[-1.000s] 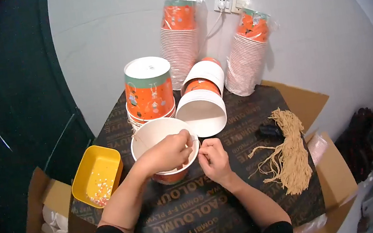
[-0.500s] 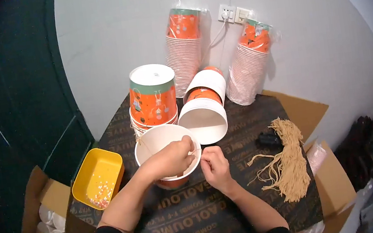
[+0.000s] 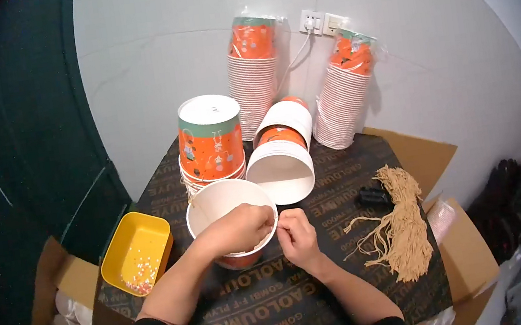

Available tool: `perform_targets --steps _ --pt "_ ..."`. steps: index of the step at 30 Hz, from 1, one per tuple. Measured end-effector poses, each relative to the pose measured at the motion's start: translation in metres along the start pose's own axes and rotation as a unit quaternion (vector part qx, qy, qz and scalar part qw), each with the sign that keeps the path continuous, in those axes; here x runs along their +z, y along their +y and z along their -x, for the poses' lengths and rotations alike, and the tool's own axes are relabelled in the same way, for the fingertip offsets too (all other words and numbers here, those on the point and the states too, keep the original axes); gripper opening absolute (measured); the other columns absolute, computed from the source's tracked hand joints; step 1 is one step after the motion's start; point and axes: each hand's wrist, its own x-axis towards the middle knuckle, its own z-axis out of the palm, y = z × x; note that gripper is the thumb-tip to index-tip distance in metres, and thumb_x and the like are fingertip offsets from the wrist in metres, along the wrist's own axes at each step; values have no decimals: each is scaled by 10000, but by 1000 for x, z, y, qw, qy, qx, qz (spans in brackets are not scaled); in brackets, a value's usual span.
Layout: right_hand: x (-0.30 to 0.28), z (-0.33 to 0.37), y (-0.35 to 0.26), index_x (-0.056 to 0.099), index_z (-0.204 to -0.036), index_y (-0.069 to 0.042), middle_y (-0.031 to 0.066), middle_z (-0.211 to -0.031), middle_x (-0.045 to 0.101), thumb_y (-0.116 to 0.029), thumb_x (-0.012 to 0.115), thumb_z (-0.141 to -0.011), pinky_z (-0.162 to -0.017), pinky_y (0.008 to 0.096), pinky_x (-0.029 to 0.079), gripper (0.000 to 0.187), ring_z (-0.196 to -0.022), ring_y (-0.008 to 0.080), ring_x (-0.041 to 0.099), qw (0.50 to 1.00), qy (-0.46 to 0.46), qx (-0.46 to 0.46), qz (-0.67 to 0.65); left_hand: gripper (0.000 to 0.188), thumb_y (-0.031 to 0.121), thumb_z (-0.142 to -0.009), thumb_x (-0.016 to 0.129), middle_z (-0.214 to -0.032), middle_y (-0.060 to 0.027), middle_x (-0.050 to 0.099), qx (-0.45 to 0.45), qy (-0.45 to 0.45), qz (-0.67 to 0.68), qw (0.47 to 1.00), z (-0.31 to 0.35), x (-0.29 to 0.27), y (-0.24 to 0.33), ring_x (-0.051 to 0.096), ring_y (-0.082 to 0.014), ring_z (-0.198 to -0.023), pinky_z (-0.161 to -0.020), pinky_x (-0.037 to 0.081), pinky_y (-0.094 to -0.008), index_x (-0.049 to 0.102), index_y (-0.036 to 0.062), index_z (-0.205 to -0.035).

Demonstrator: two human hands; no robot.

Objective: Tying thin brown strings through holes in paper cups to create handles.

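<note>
A paper bucket (image 3: pixel 216 202), white inside and orange outside, stands in front of me with its mouth up. My left hand (image 3: pixel 243 228) reaches over the near rim into it, fingers closed against the inner right wall. Just outside that same wall, my right hand (image 3: pixel 298 236) is closed in a pinch at the rim. What the fingertips of either hand hold is hidden. Behind the bucket stands an upside-down stack of orange and green buckets (image 3: pixel 212 146), with cord hanging at its left side. Nested buckets (image 3: pixel 281 169) lie on their side to the right of it.
On the left is a yellow tray (image 3: pixel 134 245) with small pale and pink pieces. A bundle of tan cords (image 3: pixel 404 229) lies at the right beside a black object (image 3: pixel 373 196). Two wrapped bucket stacks lean near the wall. Open cardboard boxes (image 3: pixel 466 247) flank the table.
The view has shifted slightly. My left fingers have moved down behind the bucket's right rim, and a thin strand seen between the hands before no longer shows. My right hand stays at the rim.
</note>
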Motion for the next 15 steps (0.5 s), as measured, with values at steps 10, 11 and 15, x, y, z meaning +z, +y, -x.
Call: perform_targets --steps 10,11,15 --pt "-12 -12 8 553 -892 -28 118 -942 569 38 663 -737 -562 376 525 201 -714 301 635 995 -58 -38 76 145 156 -821 587 -778 -205 655 -38 49 -105 993 1 0 -1 640 -382 -767 -696 492 -465 654 30 -848" --pt "-15 -13 9 550 -885 -29 116 -942 565 39 662 -733 -561 378 525 200 -710 301 632 994 -53 -30 88 145 156 -821 587 -778 -205 655 -37 46 -106 993 1 -1 0 640 -382 -767 -696 492 -465 654 30 -848" --pt "-22 -18 14 547 -877 -31 114 -928 553 31 650 -747 -558 374 517 177 -687 303 615 994 -26 -17 109 159 141 -825 564 -783 -227 650 -50 54 -109 991 5 -6 6 639 -399 -778 -713 492 -478 649 7 -827"
